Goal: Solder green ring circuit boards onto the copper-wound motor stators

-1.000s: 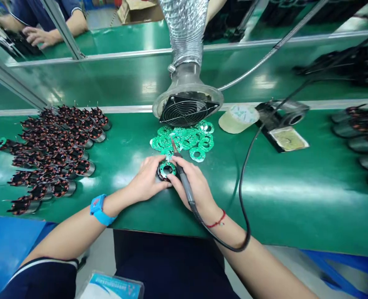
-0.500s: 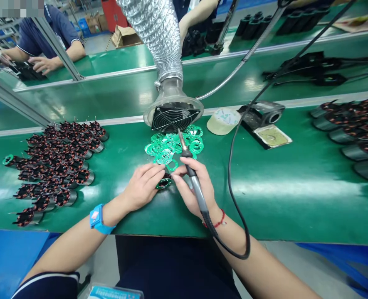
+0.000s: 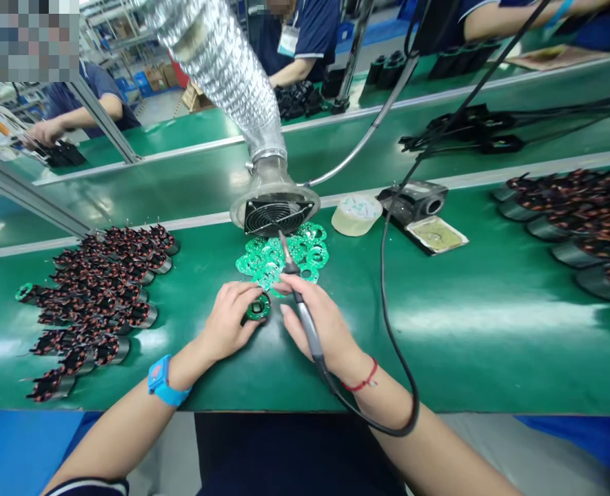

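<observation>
My left hand (image 3: 229, 318) curls around a small motor stator (image 3: 258, 307) with a green ring board on top, standing on the green bench. My right hand (image 3: 319, 324) grips a soldering iron (image 3: 299, 303), its tip pointing up and away over a pile of green ring circuit boards (image 3: 282, 255). The iron's black cable (image 3: 387, 303) loops from my wrist to the back of the bench. I wear a blue wristband on my left wrist and a red string on my right.
A fume extractor fan (image 3: 274, 210) on a silver duct stands behind the boards. Several wound stators (image 3: 98, 296) lie at left, more at right (image 3: 573, 207). A tape roll (image 3: 356, 213) and an iron stand with sponge (image 3: 423, 213) sit behind. Other people work across the line.
My view has tilted upward. My left hand has shifted its hold on the stator, and the iron in my right hand has swung slightly left, its tip over the board pile.
</observation>
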`<action>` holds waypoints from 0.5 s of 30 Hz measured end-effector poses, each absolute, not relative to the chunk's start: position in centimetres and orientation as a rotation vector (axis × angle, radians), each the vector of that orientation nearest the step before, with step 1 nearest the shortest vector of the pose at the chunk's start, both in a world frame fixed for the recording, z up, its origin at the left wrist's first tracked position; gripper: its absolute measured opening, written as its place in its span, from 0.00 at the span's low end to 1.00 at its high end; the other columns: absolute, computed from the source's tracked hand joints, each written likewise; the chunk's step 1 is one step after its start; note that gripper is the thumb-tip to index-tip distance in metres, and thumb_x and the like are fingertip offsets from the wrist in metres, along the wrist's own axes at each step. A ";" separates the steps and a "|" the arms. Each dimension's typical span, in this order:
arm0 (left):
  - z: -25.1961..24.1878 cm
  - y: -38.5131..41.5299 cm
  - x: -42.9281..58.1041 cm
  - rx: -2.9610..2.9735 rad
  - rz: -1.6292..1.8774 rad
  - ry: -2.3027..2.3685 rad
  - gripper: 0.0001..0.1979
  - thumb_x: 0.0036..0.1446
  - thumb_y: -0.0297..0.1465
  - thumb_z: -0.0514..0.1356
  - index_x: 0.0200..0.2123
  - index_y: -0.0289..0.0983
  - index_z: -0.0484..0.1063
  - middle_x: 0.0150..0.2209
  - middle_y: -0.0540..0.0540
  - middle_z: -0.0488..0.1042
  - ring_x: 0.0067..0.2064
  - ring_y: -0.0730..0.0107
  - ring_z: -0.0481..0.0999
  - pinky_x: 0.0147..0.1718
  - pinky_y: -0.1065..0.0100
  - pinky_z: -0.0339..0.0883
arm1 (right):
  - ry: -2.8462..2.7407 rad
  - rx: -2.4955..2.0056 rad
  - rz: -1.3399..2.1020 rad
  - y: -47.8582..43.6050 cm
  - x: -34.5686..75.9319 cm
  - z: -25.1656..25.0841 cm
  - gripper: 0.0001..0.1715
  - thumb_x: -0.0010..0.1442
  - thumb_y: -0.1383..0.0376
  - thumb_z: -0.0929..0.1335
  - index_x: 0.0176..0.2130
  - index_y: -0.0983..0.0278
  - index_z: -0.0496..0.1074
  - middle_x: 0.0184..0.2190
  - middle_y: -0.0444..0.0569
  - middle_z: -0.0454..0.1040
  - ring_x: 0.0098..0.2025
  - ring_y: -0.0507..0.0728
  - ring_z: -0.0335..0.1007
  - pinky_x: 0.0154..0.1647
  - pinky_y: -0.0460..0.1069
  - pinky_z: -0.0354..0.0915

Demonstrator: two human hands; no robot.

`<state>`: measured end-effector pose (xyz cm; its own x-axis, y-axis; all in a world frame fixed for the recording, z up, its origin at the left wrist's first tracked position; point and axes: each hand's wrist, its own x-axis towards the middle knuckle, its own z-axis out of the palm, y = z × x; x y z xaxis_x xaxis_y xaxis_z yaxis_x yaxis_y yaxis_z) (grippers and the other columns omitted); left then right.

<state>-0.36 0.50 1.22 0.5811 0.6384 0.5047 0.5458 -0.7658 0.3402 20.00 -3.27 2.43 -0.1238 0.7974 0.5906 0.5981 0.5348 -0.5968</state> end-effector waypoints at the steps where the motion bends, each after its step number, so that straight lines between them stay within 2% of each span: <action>1: 1.6 1.1 -0.6 2.519 0.949 1.111 0.20 0.58 0.30 0.62 0.53 0.38 0.65 0.50 0.39 0.73 0.51 0.57 0.71 0.51 0.55 0.67 | -1.801 -1.209 0.225 -3.1 20.7 2.7 0.25 0.61 0.70 0.63 0.57 0.59 0.60 0.45 0.50 0.78 0.45 0.58 0.76 0.47 0.54 0.71; 4: 2.8 4.1 -1.7 1.975 1.001 1.412 0.19 0.52 0.35 0.65 0.46 0.37 0.68 0.44 0.43 0.73 0.47 0.59 0.73 0.48 0.58 0.67 | -1.775 -1.348 0.041 -2.0 24.1 2.9 0.21 0.63 0.67 0.63 0.56 0.61 0.63 0.43 0.51 0.79 0.42 0.58 0.77 0.43 0.53 0.71; 8: 4.1 10.2 -2.7 1.508 0.976 1.603 0.19 0.47 0.34 0.66 0.41 0.36 0.67 0.38 0.46 0.74 0.40 0.66 0.74 0.43 0.64 0.68 | -1.859 -1.544 -0.344 1.1 29.4 1.2 0.19 0.63 0.64 0.61 0.51 0.68 0.70 0.33 0.55 0.78 0.34 0.63 0.75 0.32 0.55 0.68; 10: 4.4 13.6 -2.4 1.483 0.990 1.689 0.18 0.47 0.31 0.65 0.41 0.34 0.66 0.39 0.45 0.75 0.41 0.65 0.74 0.45 0.64 0.68 | -1.873 -1.619 -0.299 2.5 31.2 0.1 0.19 0.63 0.63 0.60 0.49 0.67 0.72 0.29 0.53 0.78 0.30 0.62 0.75 0.28 0.53 0.66; 12: 4.6 16.9 -1.6 1.478 1.032 1.777 0.19 0.49 0.30 0.65 0.44 0.34 0.65 0.42 0.42 0.75 0.43 0.63 0.75 0.47 0.62 0.67 | -1.833 -1.672 -0.173 3.3 32.2 -0.7 0.20 0.64 0.58 0.60 0.49 0.64 0.72 0.26 0.50 0.78 0.26 0.61 0.75 0.26 0.52 0.65; 15: 4.8 20.9 0.2 1.479 1.082 1.900 0.22 0.50 0.28 0.65 0.48 0.33 0.64 0.51 0.36 0.72 0.52 0.59 0.72 0.53 0.60 0.62 | -1.726 -1.692 -0.017 3.5 32.8 -1.4 0.24 0.64 0.52 0.60 0.50 0.61 0.72 0.27 0.50 0.79 0.27 0.63 0.77 0.27 0.53 0.69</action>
<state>0.18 20.94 4.76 -0.2876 0.9540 0.0846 0.5598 0.0958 0.8231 32.83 3.51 -1.38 0.1080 0.8695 0.4821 0.8788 0.1432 -0.4552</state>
